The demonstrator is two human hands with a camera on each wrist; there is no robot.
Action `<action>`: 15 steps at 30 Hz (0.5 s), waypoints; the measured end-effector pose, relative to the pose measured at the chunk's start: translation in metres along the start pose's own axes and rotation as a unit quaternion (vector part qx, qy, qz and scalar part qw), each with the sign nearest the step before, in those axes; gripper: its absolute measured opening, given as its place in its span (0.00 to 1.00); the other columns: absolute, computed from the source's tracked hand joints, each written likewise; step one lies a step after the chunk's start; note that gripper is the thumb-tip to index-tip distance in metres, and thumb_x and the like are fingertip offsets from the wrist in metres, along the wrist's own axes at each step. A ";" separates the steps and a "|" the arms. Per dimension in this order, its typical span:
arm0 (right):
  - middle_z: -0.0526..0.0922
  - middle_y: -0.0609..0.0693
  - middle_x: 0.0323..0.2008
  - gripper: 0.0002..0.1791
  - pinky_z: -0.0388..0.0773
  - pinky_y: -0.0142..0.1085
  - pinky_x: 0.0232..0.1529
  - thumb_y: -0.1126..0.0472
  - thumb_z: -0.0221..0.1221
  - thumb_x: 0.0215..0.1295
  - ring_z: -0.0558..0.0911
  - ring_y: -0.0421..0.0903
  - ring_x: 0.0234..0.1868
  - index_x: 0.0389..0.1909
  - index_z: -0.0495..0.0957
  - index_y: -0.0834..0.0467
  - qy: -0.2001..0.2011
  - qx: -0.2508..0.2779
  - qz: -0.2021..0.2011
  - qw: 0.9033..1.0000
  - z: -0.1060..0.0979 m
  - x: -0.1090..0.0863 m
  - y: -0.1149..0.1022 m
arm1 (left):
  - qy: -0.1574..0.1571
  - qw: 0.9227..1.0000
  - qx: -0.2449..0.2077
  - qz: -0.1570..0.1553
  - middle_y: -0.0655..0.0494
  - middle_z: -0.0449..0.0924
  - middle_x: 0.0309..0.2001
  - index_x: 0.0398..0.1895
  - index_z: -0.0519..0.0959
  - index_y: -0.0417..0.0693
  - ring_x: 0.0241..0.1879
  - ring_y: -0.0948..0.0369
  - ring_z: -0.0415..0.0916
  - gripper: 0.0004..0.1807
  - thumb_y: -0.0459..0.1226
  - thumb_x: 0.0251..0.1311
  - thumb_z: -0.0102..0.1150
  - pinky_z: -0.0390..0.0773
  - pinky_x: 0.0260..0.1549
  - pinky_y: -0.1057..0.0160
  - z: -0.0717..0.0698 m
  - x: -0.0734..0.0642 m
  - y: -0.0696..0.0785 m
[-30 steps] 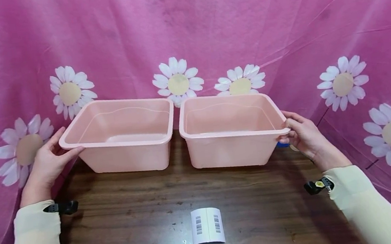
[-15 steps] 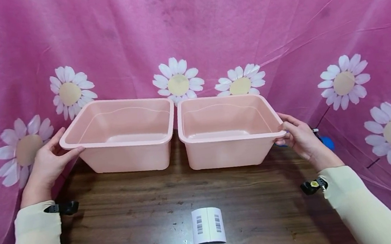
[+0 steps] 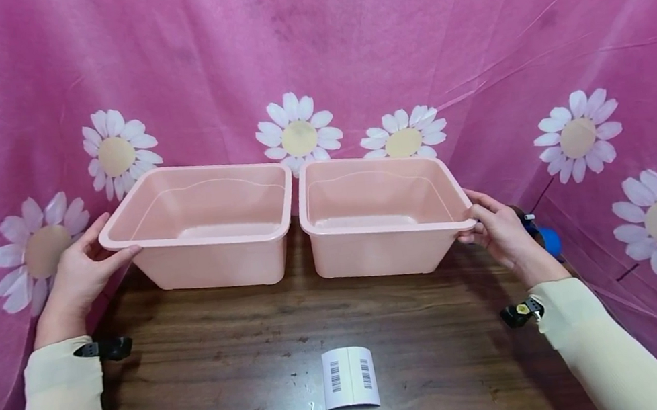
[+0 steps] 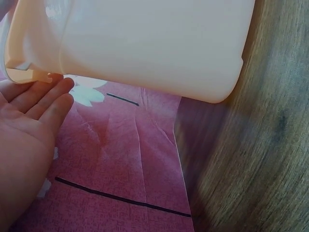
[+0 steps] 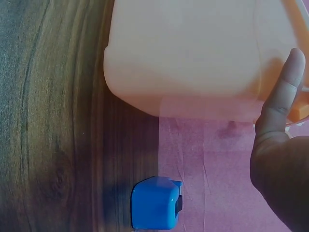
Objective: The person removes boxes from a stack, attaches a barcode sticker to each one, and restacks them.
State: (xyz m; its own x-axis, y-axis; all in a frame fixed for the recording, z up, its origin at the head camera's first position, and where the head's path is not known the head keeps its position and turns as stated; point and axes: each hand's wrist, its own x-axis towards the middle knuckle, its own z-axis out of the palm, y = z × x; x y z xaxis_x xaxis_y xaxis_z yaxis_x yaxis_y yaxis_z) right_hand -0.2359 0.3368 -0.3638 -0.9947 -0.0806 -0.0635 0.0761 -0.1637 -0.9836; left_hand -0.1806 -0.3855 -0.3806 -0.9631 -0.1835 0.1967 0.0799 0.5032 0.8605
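Two pink plastic bins stand side by side on the wooden table in the head view, a narrow gap between them. My left hand (image 3: 78, 277) grips the near left corner of the left bin (image 3: 220, 265), thumb on the front rim; in the left wrist view its fingers (image 4: 55, 104) reach under the rim. At the other end, my right hand (image 3: 505, 232) holds the outer corner of the right bin (image 3: 373, 254). In the right wrist view the right thumb (image 5: 285, 89) lies along that bin's side by the rim. No contents show in either bin.
A white card with two barcodes (image 3: 350, 378) lies near the table's front edge. Past my right hand is a blue object (image 5: 154, 205) with a dark part, partly hidden in the head view. A pink flowered cloth (image 3: 345, 34) hangs behind and at both sides.
The right bin has shifted slightly left and back with my right hand, so it sits straighter beside the left bin. More of the blue object shows. My left hand stays put.
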 end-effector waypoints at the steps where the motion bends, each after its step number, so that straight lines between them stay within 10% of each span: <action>1: 0.90 0.43 0.47 0.29 0.92 0.33 0.32 0.71 0.50 0.81 0.91 0.39 0.28 0.79 0.64 0.55 0.001 0.001 0.000 1.000 0.000 0.000 0.000 | 0.000 1.000 0.001 0.000 0.37 0.59 0.88 0.92 0.52 0.46 0.59 0.86 0.69 0.50 0.40 0.77 0.71 0.74 0.51 0.91 0.000 0.000 0.000; 15: 0.90 0.46 0.43 0.22 0.92 0.32 0.32 0.70 0.49 0.83 0.92 0.40 0.29 0.69 0.73 0.48 -0.010 0.020 0.003 1.000 -0.004 0.000 0.000 | 0.000 1.000 0.018 -0.005 0.32 0.58 0.87 0.92 0.51 0.47 0.60 0.84 0.68 0.51 0.42 0.76 0.72 0.73 0.50 0.91 0.002 0.000 0.003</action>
State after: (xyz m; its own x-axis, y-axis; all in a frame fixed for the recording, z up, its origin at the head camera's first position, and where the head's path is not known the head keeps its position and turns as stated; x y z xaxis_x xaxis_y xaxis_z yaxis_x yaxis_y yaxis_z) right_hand -0.2357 0.3403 -0.3647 -0.9926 -0.1016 -0.0660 0.0855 -0.2015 -0.9757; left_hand -0.1805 -0.3824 -0.3788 -0.9638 -0.1886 0.1883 0.0610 0.5315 0.8449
